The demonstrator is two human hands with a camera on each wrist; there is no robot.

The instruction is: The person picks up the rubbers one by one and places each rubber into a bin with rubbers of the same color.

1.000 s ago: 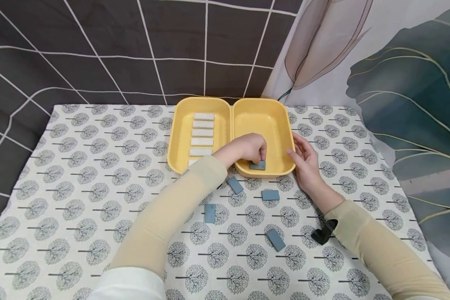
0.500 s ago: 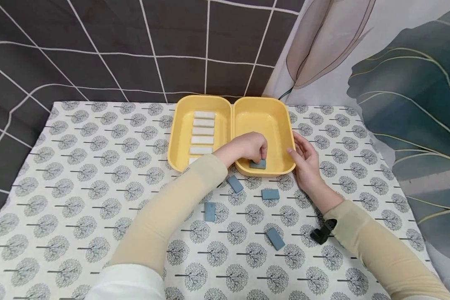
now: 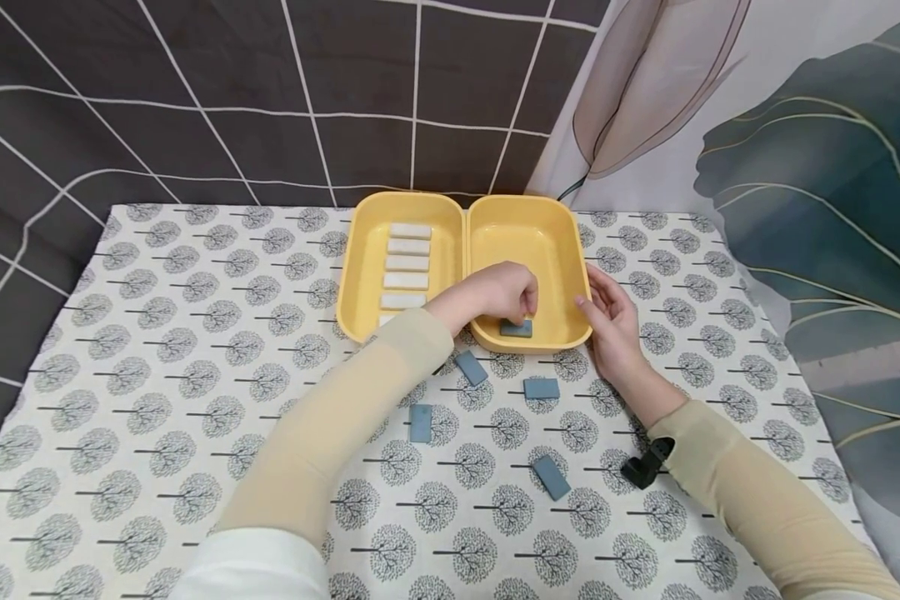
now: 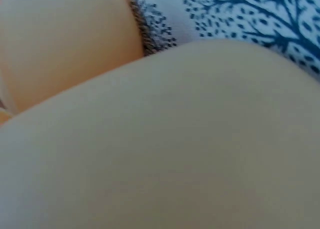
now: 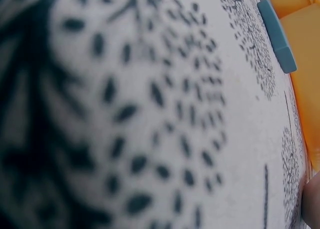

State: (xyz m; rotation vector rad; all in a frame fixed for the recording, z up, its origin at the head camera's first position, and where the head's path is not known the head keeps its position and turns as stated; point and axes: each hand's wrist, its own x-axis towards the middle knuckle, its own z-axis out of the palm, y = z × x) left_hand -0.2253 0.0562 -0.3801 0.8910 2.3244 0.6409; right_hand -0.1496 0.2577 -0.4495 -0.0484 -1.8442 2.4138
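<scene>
In the head view, a yellow two-part box (image 3: 347,275) lies spread at the back of the table. My left hand (image 3: 498,292) reaches into its right half, curled fingers pinching a blue-grey rectangular block (image 3: 516,328) beside the near wall. At the right rim, my right hand (image 3: 613,329) grips the box, thumb over the edge and fingers outside. A row of white blocks (image 3: 407,263) lies in the left half, partly hidden by the left forearm. The left wrist view is mostly filled by a blurred pale surface.
Several blue-grey blocks lie loose before the box, among them one block (image 3: 471,367) near its middle, another block (image 3: 542,389) to the right, one block (image 3: 420,423) to the left and a block (image 3: 551,477) nearest me. A tree-print cloth (image 3: 195,417) covers the table.
The left fingers have shifted very slightly to the right over the block in the box. The right hand, the box and the loose blocks stay where they were.
</scene>
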